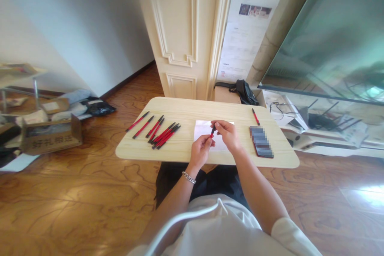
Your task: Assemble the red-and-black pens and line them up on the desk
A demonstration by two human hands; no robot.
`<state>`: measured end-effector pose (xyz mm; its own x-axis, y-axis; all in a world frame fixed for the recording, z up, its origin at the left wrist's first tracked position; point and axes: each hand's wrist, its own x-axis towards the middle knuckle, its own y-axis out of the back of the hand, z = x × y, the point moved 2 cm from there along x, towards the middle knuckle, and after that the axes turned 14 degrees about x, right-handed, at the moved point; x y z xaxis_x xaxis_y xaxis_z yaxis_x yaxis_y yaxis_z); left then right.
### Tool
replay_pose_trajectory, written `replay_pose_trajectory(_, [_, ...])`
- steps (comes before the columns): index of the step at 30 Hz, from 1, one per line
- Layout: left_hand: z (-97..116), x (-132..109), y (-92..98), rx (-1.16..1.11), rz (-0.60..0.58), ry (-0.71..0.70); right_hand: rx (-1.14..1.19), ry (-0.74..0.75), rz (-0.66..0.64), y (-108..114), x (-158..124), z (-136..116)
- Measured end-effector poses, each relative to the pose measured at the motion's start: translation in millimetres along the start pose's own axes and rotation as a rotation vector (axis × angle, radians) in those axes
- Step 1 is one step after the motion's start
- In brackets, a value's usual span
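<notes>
Between my two hands is a red pen with a black end [213, 130], held above a white sheet of paper [220, 144]. My left hand [201, 148] is closed around its red lower part. The fingers of my right hand [226, 132] pinch the black upper end. Several red and black pens [166, 136] lie in a loose group on the left of the table, some touching and some apart. A single pen [256, 117] lies at the right, just beyond a phone [261, 142] with a blurred screen.
The small pale wooden table [180, 108] has rounded corners and stands over my legs. A black bag [244, 92] rests on a box behind it. On the floor at left are an open cardboard box [52, 136] and packages. A large dark screen [330, 48] stands at right.
</notes>
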<state>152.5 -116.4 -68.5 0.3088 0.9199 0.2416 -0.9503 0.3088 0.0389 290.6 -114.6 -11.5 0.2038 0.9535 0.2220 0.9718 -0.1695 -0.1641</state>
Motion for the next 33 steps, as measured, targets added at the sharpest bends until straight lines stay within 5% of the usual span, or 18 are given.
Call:
replay_pose_trajectory(8, [-1.9, 0.2, -0.1, 0.046, 0.016, 0.002, -0.111, 0.068, 0.1, 4.0, 1.4, 10.2])
replay_pose_trajectory(15, [1.8, -0.3, 0.5, 0.039, -0.003, 0.003, -0.002, -0.001, -0.002, -0.3, -0.4, 2.3])
replay_pose_trajectory(33, [-1.0, -2.0, -0.7, 0.115, 0.036, 0.009, -0.146, 0.068, 0.105, -1.9, -2.5, 5.5])
